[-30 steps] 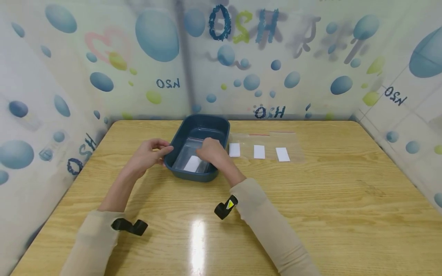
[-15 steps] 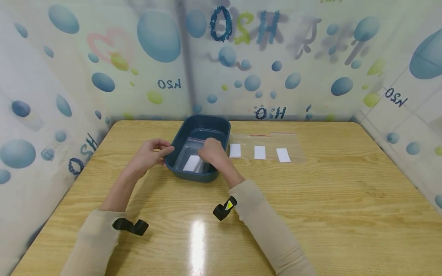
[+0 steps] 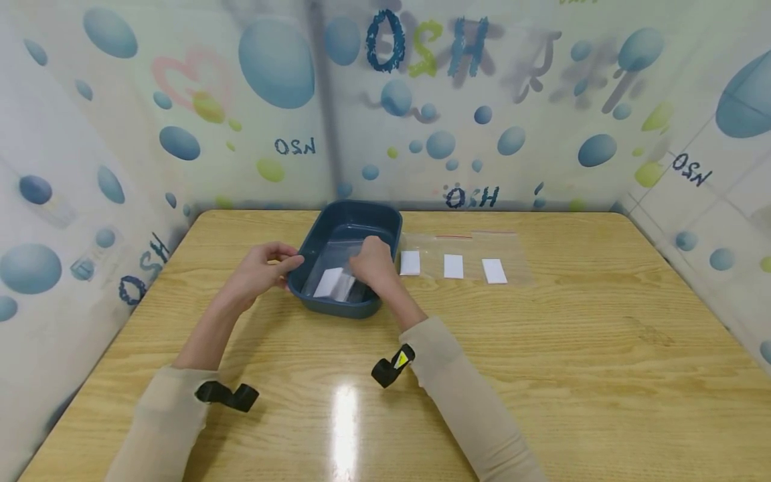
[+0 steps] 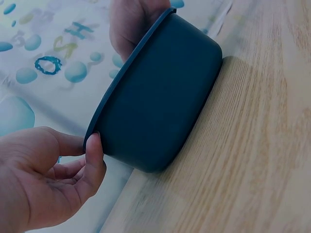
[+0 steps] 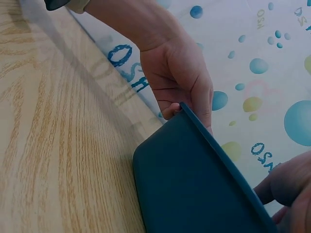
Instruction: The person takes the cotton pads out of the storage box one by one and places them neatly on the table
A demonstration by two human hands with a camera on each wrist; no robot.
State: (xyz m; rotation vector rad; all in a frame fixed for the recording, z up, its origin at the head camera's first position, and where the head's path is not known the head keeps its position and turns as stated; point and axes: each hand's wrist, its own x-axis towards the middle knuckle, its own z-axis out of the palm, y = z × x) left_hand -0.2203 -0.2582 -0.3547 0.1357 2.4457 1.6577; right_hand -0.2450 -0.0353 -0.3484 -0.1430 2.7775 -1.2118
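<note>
A dark blue plastic basin (image 3: 361, 213) stands at the back of the table. My left hand (image 3: 262, 269) pinches its left rim, thumb over the edge and fingers outside, as the left wrist view (image 4: 53, 174) shows. Inside the basin lies a clear zip-lock bag (image 3: 337, 253) with a white card (image 3: 328, 282) showing through it. Reaching in over the right side, my right hand (image 3: 375, 264) has curled fingers pinching the bag's right part. The basin wall hides those fingertips in both wrist views.
Right of the basin, clear zip-lock bags (image 3: 470, 249) lie flat in a row. Three white cards show there: a left card (image 3: 410, 263), a middle card (image 3: 454, 266) and a right card (image 3: 494, 271). A patterned curtain (image 3: 512, 100) hangs behind the wooden table (image 3: 572, 368).
My right hand has shifted slightly right and up inside the basin. The bag and its white card have turned and moved a little with it. The left hand has stayed on the rim.
</note>
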